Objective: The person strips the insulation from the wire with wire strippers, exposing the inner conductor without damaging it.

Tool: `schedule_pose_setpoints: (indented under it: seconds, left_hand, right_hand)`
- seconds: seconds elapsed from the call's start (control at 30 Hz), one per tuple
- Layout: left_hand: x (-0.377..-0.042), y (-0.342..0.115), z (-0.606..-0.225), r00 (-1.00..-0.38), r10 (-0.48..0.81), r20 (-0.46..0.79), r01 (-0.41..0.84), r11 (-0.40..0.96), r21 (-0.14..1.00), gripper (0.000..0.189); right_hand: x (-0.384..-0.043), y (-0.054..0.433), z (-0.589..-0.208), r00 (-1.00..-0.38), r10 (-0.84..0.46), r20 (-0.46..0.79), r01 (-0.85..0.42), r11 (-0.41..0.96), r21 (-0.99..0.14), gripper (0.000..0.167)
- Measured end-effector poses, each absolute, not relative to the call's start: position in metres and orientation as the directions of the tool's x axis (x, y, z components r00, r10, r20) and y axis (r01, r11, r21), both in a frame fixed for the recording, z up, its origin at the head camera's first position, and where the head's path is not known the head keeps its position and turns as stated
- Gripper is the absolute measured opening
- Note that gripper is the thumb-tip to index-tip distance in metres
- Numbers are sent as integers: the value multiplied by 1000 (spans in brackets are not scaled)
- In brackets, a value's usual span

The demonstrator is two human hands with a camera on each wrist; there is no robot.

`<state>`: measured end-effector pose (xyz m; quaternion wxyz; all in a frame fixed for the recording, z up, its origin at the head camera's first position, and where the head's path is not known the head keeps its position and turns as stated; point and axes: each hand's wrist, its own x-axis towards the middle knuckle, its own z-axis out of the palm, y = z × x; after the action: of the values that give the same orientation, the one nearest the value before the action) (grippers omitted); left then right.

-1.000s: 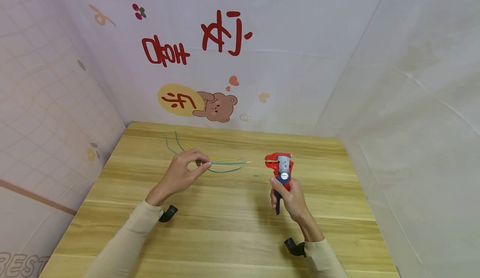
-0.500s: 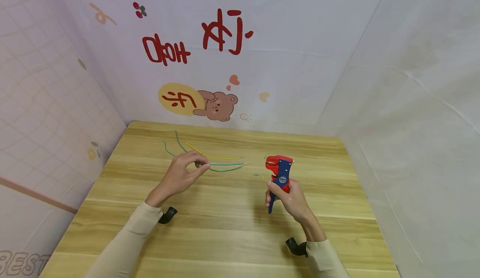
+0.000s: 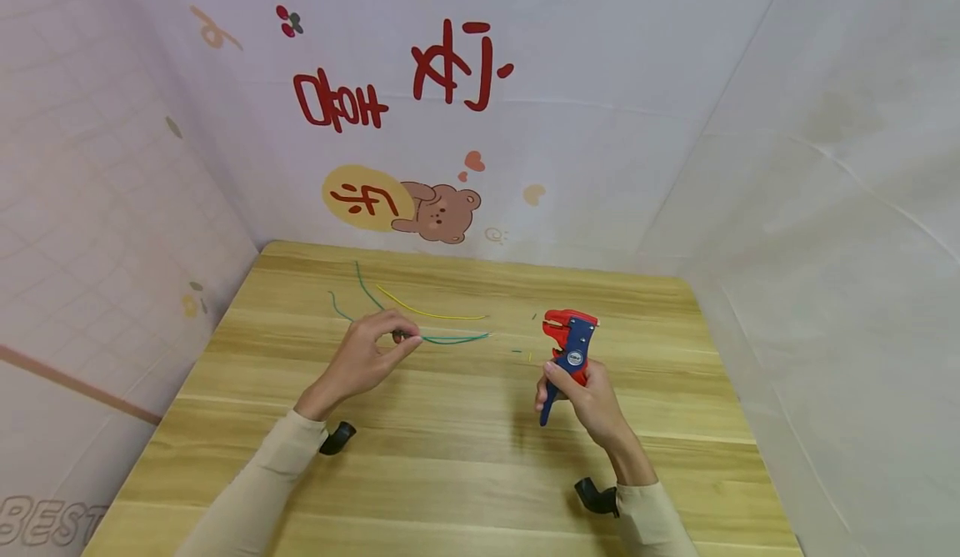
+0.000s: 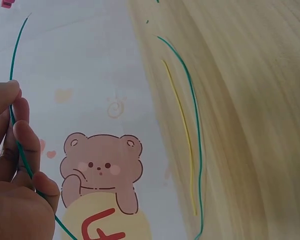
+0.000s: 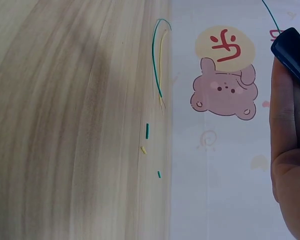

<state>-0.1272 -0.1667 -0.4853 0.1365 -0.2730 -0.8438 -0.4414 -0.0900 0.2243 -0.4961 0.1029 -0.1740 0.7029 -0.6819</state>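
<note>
My left hand (image 3: 367,353) pinches a thin green wire (image 4: 12,65) between thumb and fingers, raised above the table. At its free end a short bare tip shows, pointing toward the right hand. My right hand (image 3: 588,394) grips red-and-blue wire strippers (image 3: 576,344) by the handles, with their red head upright and a gap between the head and the held wire. One dark handle end (image 5: 292,52) shows in the right wrist view. Behind the left hand, a second green wire (image 4: 197,125) and a yellow wire (image 4: 182,125) lie on the wood.
Small insulation scraps lie near the strippers: a green scrap (image 3: 517,351), a yellow scrap (image 3: 530,358) and a shorter green piece (image 5: 159,174). The wooden table (image 3: 450,465) meets a printed wall sheet (image 3: 585,123) at the back.
The strippers have turned in my right hand, so their blue side now shows. The held wire's tip has dropped slightly. A green scrap beyond the strippers has come into sight.
</note>
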Motion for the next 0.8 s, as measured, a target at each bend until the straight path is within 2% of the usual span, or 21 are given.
schedule_pose_setpoints:
  seconds: [0.17, 0.8]
  left_hand:
    - [-128, -168, -491, -819, 328, 471, 574, 467, 673, 10]
    - [-129, -168, -511, -868, 316, 384, 496, 486, 719, 3]
  right_hand:
    - [-91, 227, -499, -914, -390, 108, -118, 0, -993, 33]
    - [-91, 235, -496, -916, -384, 119, -135, 13, -991, 32]
